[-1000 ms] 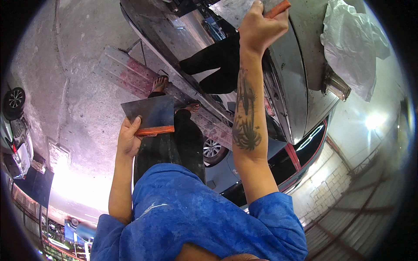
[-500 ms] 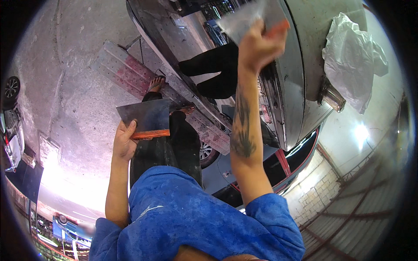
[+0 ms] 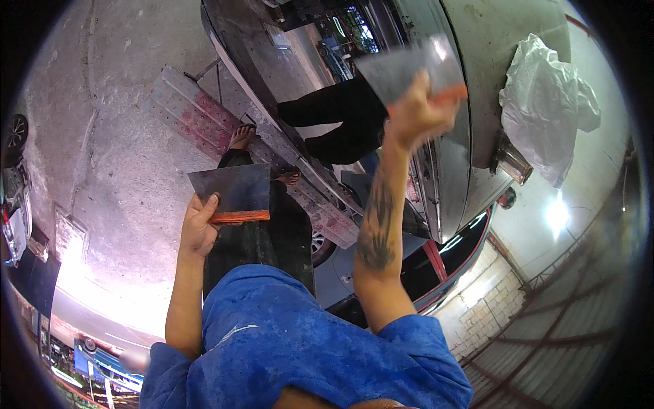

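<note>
My left hand [image 3: 200, 225] grips the orange handle of a putty spreader [image 3: 235, 185], its thumb on the near side. The wide grey metal blade points away from me, in front of my dark trousers. Farther out on the right, my right hand [image 3: 421, 117] is closed round a second putty spreader [image 3: 402, 73] with an orange edge. Motion blurs this hand and blade a little. They are over or in front of the grey car body [image 3: 453, 146]; whether the blade touches it I cannot tell.
My sandalled feet are on a perforated metal plank [image 3: 182, 109] with reddish stains, above the concrete floor [image 3: 129, 150]. A crumpled white plastic sheet [image 3: 545, 109] hangs at the right. A red-edged dark car [image 3: 426, 266] stands lower right; another car's wheel [image 3: 16, 131] shows far left.
My right hand and its putty spreader have moved nearer and slightly right, and the blade's angle has altered. My left hand keeps its hold, with little movement.
</note>
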Demonstrator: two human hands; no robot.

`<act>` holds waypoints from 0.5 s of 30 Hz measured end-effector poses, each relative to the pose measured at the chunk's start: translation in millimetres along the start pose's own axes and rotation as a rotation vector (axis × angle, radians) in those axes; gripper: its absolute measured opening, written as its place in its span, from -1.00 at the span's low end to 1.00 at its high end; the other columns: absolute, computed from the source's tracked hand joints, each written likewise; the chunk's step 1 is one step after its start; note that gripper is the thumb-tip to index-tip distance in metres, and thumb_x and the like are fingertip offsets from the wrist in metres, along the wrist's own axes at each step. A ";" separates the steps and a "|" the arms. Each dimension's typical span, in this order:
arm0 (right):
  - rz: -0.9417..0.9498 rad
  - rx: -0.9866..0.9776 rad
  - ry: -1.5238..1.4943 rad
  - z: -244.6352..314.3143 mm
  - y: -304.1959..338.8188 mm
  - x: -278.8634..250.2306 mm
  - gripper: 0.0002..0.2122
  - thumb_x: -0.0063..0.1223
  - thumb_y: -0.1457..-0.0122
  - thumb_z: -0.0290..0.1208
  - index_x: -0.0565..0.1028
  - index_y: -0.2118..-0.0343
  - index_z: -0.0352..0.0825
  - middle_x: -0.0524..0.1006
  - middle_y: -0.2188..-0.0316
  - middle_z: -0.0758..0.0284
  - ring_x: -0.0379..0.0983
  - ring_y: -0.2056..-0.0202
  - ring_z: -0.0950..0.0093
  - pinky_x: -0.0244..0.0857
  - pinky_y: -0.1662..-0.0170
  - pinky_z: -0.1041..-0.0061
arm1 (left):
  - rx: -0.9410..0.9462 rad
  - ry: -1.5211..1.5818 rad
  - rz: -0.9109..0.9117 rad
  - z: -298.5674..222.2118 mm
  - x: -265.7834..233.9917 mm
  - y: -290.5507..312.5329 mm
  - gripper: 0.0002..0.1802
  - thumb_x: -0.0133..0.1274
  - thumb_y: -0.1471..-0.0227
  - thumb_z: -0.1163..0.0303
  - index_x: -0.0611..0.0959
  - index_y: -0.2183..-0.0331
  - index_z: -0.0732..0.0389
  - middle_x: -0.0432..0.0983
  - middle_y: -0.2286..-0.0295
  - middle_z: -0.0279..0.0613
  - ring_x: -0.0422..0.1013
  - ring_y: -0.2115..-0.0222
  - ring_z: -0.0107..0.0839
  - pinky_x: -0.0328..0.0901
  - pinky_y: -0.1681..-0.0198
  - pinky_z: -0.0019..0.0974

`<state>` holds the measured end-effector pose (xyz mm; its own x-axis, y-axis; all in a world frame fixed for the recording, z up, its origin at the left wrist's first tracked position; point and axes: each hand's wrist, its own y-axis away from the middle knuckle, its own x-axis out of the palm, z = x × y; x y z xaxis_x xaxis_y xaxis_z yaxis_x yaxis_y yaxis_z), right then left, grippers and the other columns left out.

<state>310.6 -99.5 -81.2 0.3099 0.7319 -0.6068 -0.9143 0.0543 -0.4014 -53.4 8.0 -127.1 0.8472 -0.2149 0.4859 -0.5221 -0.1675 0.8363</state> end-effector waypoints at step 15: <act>0.021 0.107 0.093 -12.9 11.2 -37.4 -0.80 0.06 -0.02 -0.52 0.42 0.35 -0.57 0.50 0.42 0.19 0.46 0.39 0.39 0.34 0.22 0.43 | 0.024 0.021 -0.008 -7.1 11.2 0.5 -0.69 -0.07 -0.14 0.49 0.35 0.05 0.22 0.43 0.13 -0.16 0.39 0.08 -0.24 0.34 0.02 -0.02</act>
<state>292.1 -135.0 -71.8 0.3084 0.6676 -0.6776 -0.9420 0.1150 -0.3154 -43.5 12.4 -119.4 0.8530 -0.1933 0.4848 -0.5175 -0.1922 0.8338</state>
